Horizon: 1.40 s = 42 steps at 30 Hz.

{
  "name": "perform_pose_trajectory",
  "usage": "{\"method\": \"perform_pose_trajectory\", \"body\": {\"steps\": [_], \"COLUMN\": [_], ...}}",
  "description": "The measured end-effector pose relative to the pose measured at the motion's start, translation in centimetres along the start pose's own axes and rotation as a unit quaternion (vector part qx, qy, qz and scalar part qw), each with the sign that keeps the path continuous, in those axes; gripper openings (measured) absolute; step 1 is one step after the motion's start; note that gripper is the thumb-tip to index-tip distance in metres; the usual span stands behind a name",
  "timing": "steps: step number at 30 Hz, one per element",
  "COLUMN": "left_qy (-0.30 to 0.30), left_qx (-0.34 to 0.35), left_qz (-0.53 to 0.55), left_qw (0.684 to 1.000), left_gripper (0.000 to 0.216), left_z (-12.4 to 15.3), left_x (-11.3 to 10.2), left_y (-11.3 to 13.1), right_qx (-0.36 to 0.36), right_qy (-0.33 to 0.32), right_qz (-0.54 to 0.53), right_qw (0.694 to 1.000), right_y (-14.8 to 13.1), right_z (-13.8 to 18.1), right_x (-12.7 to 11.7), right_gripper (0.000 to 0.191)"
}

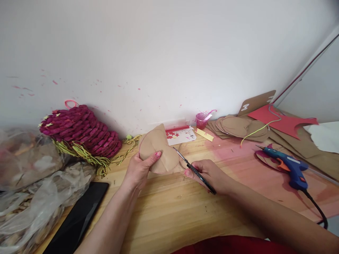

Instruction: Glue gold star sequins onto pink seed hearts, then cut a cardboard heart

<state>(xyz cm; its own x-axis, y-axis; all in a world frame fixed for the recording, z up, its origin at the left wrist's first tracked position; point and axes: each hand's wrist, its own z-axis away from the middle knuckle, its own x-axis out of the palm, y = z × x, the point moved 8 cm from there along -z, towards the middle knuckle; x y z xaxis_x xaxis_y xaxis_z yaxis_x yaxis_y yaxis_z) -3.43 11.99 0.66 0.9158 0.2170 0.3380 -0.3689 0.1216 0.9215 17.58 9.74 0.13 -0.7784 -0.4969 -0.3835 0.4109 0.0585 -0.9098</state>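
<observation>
My left hand (140,169) grips a round piece of brown cardboard (159,150), thumb on its face, holding it up over the wooden table (169,208). My right hand (209,173) is closed round a pair of black-handled scissors (194,170). The blades point up and left and touch the cardboard's right edge. A curled offcut of cardboard (182,160) lies just under the blades.
A magenta woven piece with yellow-green fringe (82,132) sits at the left against the wall. Plastic bags (34,183) and a black slab (79,218) lie at the near left. A blue glue gun (288,167), stacked cardboard cutouts (238,127), red paper (283,121) and a pink cup (201,120) are at the right.
</observation>
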Motion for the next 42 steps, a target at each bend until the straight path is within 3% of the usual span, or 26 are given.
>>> {"method": "perform_pose_trajectory", "body": {"steps": [6,18,42], "left_qy": [-0.011,-0.047,-0.052], "left_qx": [-0.011,-0.046,-0.031], "left_qz": [0.004,-0.001,0.005], "left_qw": [1.000,0.998,0.998], "left_gripper": [0.060,0.060,0.061], "left_z": [-0.1,0.0,-0.1], "left_x": [0.0,0.2,0.4], "left_y": [0.0,-0.7,-0.4], "right_qx": [0.040,0.042,0.047], "right_qy": [-0.009,-0.066,-0.067], "right_qz": [-0.091,-0.044,-0.051], "right_qw": [0.995,0.996,0.995], "right_y": [1.5,1.2,1.0], "right_z": [-0.2,0.0,0.2], "right_x": [0.1,0.4,0.6], "right_gripper": [0.045,0.045,0.044]}}
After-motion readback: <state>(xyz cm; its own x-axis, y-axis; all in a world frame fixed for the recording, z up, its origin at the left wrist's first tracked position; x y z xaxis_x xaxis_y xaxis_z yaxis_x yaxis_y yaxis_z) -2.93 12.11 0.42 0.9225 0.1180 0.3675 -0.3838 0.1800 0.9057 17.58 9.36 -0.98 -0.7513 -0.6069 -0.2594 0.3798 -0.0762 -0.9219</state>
